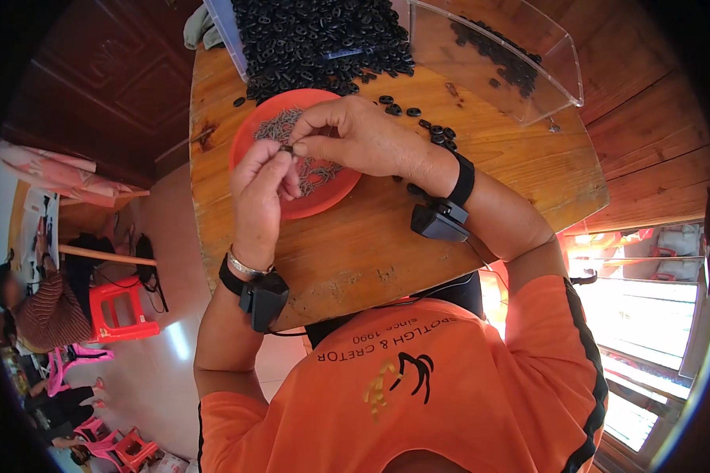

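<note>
Over a round orange-red bowl, my left hand and my right hand meet fingertip to fingertip. Thumb and forefinger of each are closed on one small dark piece, mostly hidden by the fingers. It looks like one of the black oval plastic pieces, but is too small to be sure. Many thin grey metal bits, perhaps pins or small screws, lie in the bowl beneath. Beyond it, a big heap of black oval pieces with holes spills from a clear bin onto the wooden table.
Loose black ovals lie right of my right hand. A clear plastic box holding more black pieces stands at the far right. Black devices are strapped to both wrists, with cables. Another person sits at left, near a red stool.
</note>
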`<state>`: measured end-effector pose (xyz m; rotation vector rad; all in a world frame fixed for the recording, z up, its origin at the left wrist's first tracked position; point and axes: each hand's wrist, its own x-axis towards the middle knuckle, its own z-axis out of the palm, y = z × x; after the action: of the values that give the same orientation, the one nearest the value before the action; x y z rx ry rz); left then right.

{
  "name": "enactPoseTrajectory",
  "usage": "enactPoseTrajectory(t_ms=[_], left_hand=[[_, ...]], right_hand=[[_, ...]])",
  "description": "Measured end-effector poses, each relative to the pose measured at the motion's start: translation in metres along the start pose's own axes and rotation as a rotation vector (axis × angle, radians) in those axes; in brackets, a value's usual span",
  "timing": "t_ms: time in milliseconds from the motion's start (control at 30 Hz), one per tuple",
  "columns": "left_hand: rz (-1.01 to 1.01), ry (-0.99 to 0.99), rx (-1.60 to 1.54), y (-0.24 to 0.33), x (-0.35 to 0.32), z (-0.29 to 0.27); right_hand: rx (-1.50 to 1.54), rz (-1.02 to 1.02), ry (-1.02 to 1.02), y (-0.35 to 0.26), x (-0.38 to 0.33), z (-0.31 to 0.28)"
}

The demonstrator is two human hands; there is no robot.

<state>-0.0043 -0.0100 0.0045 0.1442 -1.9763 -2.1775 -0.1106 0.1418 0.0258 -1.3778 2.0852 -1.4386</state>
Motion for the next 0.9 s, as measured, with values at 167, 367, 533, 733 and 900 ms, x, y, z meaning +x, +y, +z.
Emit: enactPoseTrajectory(t_ms=[167, 367, 533, 733, 900], left_hand=[[0.075, 0.154, -0.063, 0.002, 0.007, -0.012], [0.070, 0.162, -0.101, 0.001, 0.008, -0.010], [0.070, 0.172, -0.073, 0.001, 0.007, -0.011], [0.062, 0.166, -0.092, 0.000, 0.008, -0.012], [0.082, 0.180, -0.112, 0.000, 0.008, -0.013]], right_hand=[[-0.488, -0.153, 0.046, 0.018, 0.002, 0.010], [-0.689, -0.294, -0.084, 0.022, -0.001, 0.035], [-0.844, -0.288, -0.007, 0.035, 0.005, 0.033], [-0.862, -0.231, -0.018, 0.036, 0.006, 0.022], [-0.637, -0.261, -0.126, 0.017, 0.002, 0.028]])
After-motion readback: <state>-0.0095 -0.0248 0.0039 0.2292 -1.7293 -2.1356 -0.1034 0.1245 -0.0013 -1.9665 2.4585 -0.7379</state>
